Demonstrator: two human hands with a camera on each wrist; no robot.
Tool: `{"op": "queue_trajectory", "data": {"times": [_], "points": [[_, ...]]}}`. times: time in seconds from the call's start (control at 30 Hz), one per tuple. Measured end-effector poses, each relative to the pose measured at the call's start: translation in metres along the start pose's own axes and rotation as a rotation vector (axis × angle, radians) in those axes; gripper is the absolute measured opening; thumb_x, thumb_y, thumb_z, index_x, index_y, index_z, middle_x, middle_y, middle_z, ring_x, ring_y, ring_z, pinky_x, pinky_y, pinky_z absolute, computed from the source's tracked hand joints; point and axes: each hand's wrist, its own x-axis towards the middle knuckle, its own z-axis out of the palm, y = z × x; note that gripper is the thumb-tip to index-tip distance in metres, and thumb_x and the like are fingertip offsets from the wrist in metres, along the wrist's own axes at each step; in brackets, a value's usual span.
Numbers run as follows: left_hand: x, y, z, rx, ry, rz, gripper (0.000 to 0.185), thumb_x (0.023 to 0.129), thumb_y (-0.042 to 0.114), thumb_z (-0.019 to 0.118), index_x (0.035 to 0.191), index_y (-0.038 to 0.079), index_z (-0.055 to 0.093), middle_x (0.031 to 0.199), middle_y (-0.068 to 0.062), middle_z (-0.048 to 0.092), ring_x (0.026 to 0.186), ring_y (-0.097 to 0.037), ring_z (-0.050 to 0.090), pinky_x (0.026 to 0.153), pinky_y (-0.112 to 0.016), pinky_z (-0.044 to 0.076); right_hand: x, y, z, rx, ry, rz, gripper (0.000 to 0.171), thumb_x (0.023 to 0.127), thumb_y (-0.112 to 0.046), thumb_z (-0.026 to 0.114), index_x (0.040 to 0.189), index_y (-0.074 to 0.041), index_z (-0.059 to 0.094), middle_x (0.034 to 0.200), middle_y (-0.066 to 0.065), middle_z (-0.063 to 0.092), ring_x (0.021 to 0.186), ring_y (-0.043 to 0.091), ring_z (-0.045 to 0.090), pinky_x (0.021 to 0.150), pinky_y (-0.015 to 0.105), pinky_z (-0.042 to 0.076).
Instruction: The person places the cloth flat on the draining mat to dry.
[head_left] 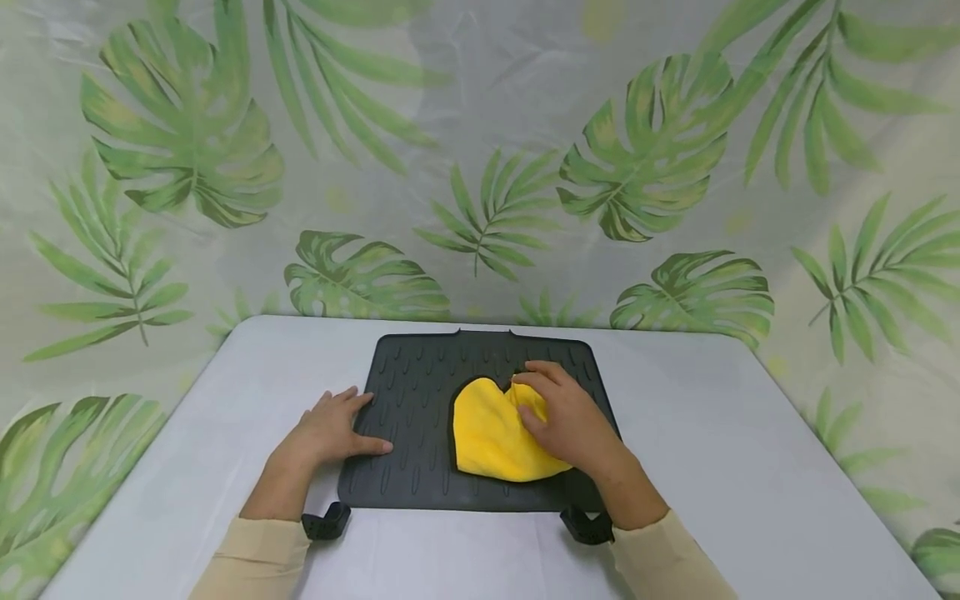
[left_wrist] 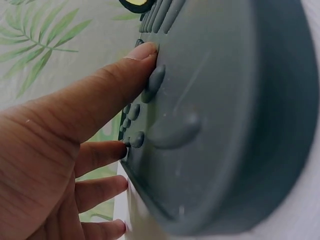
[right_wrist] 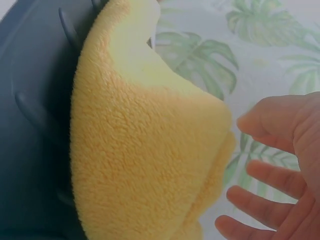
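A dark grey rubber mat [head_left: 420, 492] with raised ribs and a low rim lies on the white table. On its right half is a crumpled yellow fleecy cloth [head_left: 491, 433] with a dark border, also large in the right wrist view [right_wrist: 145, 150]. My left hand [head_left: 330, 429] rests at the mat's left edge; its straight thumb touches the ribbed top, the fingers spread by the rim. Over the cloth's right part hovers my right hand [head_left: 566, 417], thumb and fingers apart and slightly bent. In the right wrist view these fingers [right_wrist: 265, 205] pinch no cloth.
The white table [head_left: 750, 467] extends on both sides of the mat. Behind it hangs a pale cloth backdrop [head_left: 510, 108] printed with green leaves. Black camera mounts sit at the left wrist [head_left: 327, 523] and right wrist [head_left: 587, 527].
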Motion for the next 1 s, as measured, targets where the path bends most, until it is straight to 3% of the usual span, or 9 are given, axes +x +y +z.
{"op": "queue_trajectory", "data": {"times": [0.3, 0.47, 0.53, 0.73, 1.0], "points": [[-0.002, 0.001, -0.005, -0.019, 0.016, 0.025, 0.098, 0.077, 0.053, 0.085, 0.151, 0.001, 0.047, 0.159, -0.034, 0.033, 0.145, -0.062, 0.029, 0.111, -0.078, 0.030, 0.001, 0.008, -0.006, -0.024, -0.004, 0.111, 0.035, 0.095, -0.013, 0.071, 0.130, -0.009, 0.067, 0.138, 0.014, 0.060, 0.115, 0.033, 0.067, 0.096, 0.050, 0.058], [-0.003, 0.005, -0.010, -0.061, 0.093, 0.076, 0.089, 0.082, 0.048, 0.083, 0.149, 0.000, 0.049, 0.157, -0.036, 0.035, 0.144, -0.062, 0.031, 0.114, -0.072, 0.032, 0.001, 0.015, -0.010, -0.053, -0.007, 0.192, 0.032, 0.096, -0.011, 0.068, 0.129, -0.008, 0.067, 0.130, 0.017, 0.065, 0.094, 0.030, 0.069, 0.082, 0.049, 0.060], [-0.003, 0.007, -0.011, -0.067, 0.131, 0.095, 0.084, 0.085, 0.047, 0.080, 0.149, 0.001, 0.050, 0.157, -0.035, 0.037, 0.144, -0.060, 0.033, 0.114, -0.071, 0.033, 0.001, 0.020, -0.012, -0.070, -0.025, 0.217, 0.031, 0.097, -0.011, 0.067, 0.128, -0.008, 0.068, 0.127, 0.017, 0.067, 0.094, 0.031, 0.069, 0.082, 0.050, 0.060], [-0.005, 0.020, -0.015, -0.117, 0.191, 0.114, 0.070, 0.092, 0.044, 0.074, 0.148, 0.006, 0.053, 0.152, -0.025, 0.048, 0.142, -0.052, 0.040, 0.111, -0.066, 0.040, 0.001, 0.035, -0.017, -0.075, -0.130, 0.293, 0.031, 0.098, -0.011, 0.064, 0.129, -0.004, 0.066, 0.123, 0.018, 0.069, 0.105, 0.035, 0.068, 0.087, 0.053, 0.059], [-0.011, 0.039, -0.015, -0.132, 0.188, 0.115, 0.064, 0.094, 0.042, 0.072, 0.146, 0.008, 0.055, 0.150, -0.021, 0.053, 0.141, -0.048, 0.044, 0.111, -0.064, 0.042, -0.003, 0.044, -0.029, -0.080, -0.322, 0.403, 0.034, 0.099, -0.014, 0.063, 0.131, -0.003, 0.063, 0.107, 0.014, 0.072, 0.087, 0.027, 0.068, 0.077, 0.047, 0.058]]}}
